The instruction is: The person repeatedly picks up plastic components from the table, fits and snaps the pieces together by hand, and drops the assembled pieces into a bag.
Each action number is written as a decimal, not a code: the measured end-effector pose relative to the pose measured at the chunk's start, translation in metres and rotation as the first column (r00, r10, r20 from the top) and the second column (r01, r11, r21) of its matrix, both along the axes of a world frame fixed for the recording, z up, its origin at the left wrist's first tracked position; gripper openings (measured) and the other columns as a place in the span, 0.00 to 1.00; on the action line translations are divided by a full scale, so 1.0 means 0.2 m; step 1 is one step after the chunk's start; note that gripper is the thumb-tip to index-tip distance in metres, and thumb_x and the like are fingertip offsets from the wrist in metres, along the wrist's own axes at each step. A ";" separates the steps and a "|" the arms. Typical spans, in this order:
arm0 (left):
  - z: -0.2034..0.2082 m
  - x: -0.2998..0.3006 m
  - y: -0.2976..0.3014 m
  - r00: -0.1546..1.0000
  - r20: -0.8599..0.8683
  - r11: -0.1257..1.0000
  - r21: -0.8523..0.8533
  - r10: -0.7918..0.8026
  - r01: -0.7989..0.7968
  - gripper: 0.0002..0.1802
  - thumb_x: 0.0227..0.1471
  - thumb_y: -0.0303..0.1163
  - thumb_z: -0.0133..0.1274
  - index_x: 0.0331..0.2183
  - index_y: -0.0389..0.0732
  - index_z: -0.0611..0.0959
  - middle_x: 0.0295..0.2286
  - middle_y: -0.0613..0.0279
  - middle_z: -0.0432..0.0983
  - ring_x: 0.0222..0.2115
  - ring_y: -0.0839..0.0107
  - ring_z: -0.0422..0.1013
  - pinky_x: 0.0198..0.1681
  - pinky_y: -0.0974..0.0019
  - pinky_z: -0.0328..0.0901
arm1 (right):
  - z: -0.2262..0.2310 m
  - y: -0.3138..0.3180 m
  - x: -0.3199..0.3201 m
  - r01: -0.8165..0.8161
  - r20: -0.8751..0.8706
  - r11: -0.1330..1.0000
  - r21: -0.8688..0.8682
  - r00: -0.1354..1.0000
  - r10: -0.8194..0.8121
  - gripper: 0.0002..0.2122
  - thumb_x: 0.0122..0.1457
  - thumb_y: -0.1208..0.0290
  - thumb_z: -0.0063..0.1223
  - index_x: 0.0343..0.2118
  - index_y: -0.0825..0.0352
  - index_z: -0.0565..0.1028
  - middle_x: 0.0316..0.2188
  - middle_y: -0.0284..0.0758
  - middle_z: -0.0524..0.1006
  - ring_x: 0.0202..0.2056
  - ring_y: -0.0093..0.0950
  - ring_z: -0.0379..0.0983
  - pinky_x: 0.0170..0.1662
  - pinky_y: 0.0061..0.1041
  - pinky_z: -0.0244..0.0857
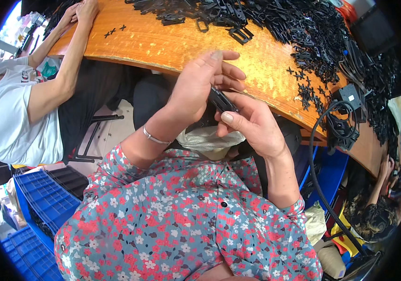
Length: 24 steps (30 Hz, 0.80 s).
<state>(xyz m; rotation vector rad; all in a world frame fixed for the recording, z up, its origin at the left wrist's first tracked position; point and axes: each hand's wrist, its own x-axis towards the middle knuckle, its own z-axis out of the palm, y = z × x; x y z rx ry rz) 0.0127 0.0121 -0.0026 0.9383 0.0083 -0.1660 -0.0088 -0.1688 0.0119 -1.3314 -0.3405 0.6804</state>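
My right hand is closed around a narrow black plastic part, gripping it between thumb and fingers just off the table's near edge. My left hand, with a bracelet at the wrist, is beside the part's upper end. Its fingers are stretched out and apart; whether the palm touches the part I cannot tell. Past my hands, a large heap of black plastic parts covers the far side of the wooden table. Several small black cross-shaped pieces lie to the right.
A black box with a coiled cable sits at the table's right edge, its cable hanging down. Another person works at the left; a further person's hand shows far right. Blue crates stand low on the left. A whitish bag is below my hands.
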 end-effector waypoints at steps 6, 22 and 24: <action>-0.05 -0.02 -0.02 0.997 -0.020 0.998 -0.002 -0.069 0.069 0.27 0.72 0.46 0.41 0.56 0.32 0.72 0.37 0.53 0.79 0.39 0.65 0.79 0.44 0.63 0.75 | -0.07 -0.01 -0.01 0.040 -0.013 0.999 -0.007 0.999 -0.040 0.12 0.69 0.76 0.51 0.51 0.76 0.77 0.34 0.34 0.81 0.31 0.21 0.79 0.36 0.19 0.73; 0.04 0.28 0.28 0.740 0.661 0.156 0.750 -0.128 -0.643 0.12 0.58 0.22 0.57 0.45 0.38 0.83 0.38 0.55 0.79 0.39 0.60 0.78 0.44 0.62 0.72 | -0.26 -0.03 -0.07 0.271 0.522 0.783 -0.559 0.850 0.078 0.20 0.58 0.71 0.64 0.53 0.69 0.76 0.38 0.49 0.82 0.37 0.43 0.82 0.41 0.36 0.75; 0.02 0.40 0.33 0.705 0.674 0.057 0.731 -0.220 -0.680 0.14 0.55 0.21 0.58 0.45 0.41 0.83 0.38 0.54 0.77 0.40 0.56 0.76 0.45 0.60 0.72 | -0.23 -0.08 -0.06 0.290 0.573 0.832 -0.473 0.818 0.041 0.17 0.58 0.72 0.64 0.50 0.68 0.78 0.36 0.46 0.83 0.37 0.42 0.82 0.40 0.35 0.75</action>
